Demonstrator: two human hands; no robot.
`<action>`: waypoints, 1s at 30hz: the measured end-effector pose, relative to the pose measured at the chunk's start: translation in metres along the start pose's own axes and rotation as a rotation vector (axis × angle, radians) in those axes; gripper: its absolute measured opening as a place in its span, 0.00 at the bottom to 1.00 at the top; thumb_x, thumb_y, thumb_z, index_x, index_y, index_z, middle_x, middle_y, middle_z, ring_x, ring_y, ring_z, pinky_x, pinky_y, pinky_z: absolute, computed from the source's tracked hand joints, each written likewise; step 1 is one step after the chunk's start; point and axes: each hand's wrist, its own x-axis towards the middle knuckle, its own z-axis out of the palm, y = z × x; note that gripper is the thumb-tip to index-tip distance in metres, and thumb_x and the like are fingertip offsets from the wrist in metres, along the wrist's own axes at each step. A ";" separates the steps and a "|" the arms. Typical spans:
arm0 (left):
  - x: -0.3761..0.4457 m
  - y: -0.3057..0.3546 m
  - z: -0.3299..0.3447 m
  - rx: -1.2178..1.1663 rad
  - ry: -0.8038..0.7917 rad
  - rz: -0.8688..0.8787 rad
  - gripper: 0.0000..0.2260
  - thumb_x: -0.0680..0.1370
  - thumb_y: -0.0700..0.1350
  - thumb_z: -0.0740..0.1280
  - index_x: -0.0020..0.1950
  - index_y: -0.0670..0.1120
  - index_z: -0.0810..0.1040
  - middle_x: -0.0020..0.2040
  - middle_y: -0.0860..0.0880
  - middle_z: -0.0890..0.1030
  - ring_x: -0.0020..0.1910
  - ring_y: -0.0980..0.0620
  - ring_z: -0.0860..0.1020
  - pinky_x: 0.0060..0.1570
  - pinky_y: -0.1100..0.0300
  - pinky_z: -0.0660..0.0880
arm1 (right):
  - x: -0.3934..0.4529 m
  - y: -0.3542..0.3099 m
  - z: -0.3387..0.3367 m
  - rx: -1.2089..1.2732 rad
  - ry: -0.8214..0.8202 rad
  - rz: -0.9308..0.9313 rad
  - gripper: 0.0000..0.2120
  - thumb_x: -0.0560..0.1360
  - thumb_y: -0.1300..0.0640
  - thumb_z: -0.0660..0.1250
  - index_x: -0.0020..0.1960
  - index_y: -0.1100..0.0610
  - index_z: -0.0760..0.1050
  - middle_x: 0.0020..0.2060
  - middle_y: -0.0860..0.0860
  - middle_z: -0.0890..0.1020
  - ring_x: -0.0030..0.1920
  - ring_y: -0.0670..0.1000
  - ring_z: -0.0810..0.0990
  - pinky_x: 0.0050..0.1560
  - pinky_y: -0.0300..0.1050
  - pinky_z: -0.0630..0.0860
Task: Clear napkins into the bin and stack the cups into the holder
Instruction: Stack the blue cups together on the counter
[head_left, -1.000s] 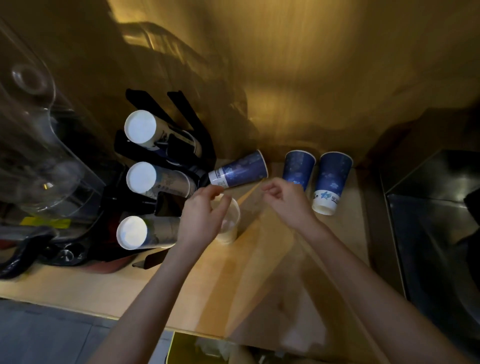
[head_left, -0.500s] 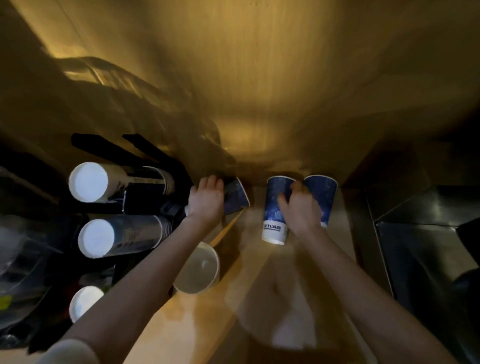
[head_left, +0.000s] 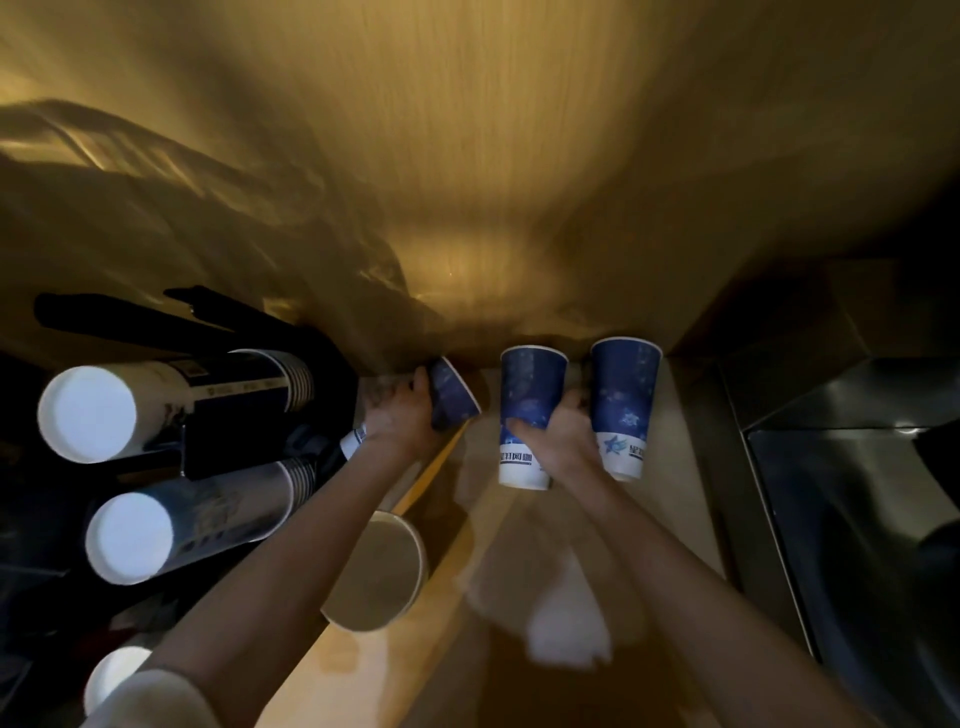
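Three blue paper cups stand out on the wooden counter (head_left: 363, 670). My left hand (head_left: 397, 421) grips a blue cup lying on its side (head_left: 452, 395) beside the black cup holder (head_left: 228, 415). My right hand (head_left: 563, 441) closes around an upside-down blue cup (head_left: 530, 395); another upside-down blue cup (head_left: 626, 395) stands touching it on the right. A pale cup (head_left: 371, 571) sits below my left forearm. The holder carries stacked cups in horizontal tubes, their white bottoms (head_left: 85, 413) facing me.
A white napkin-like patch (head_left: 566, 623) lies on the counter, blurred, between my arms. A dark metal sink or bin (head_left: 857, 509) takes up the right side. The wood wall rises right behind the cups.
Both hands went from the pale cup near the front to the back of the counter. My left hand took the tipped cup and my right hand closed on the left standing cup.
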 end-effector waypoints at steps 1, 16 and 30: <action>0.000 -0.002 0.001 -0.044 0.000 0.000 0.38 0.71 0.53 0.68 0.73 0.46 0.50 0.68 0.39 0.67 0.66 0.38 0.67 0.66 0.45 0.63 | 0.000 0.001 -0.001 0.043 -0.025 0.018 0.32 0.67 0.52 0.73 0.63 0.61 0.62 0.58 0.61 0.77 0.54 0.61 0.78 0.55 0.52 0.73; -0.089 0.034 -0.017 -1.046 0.246 0.122 0.40 0.60 0.41 0.79 0.67 0.45 0.63 0.64 0.45 0.75 0.62 0.48 0.74 0.54 0.58 0.73 | -0.034 -0.014 -0.087 0.369 0.087 -0.240 0.34 0.63 0.61 0.76 0.65 0.60 0.65 0.57 0.55 0.79 0.53 0.53 0.78 0.54 0.49 0.75; -0.143 0.052 0.072 -1.064 0.194 0.141 0.38 0.61 0.39 0.78 0.65 0.44 0.62 0.56 0.51 0.72 0.61 0.46 0.73 0.54 0.59 0.69 | -0.113 -0.012 -0.114 0.796 0.054 -0.418 0.32 0.67 0.68 0.72 0.67 0.58 0.62 0.54 0.48 0.76 0.48 0.36 0.80 0.48 0.29 0.77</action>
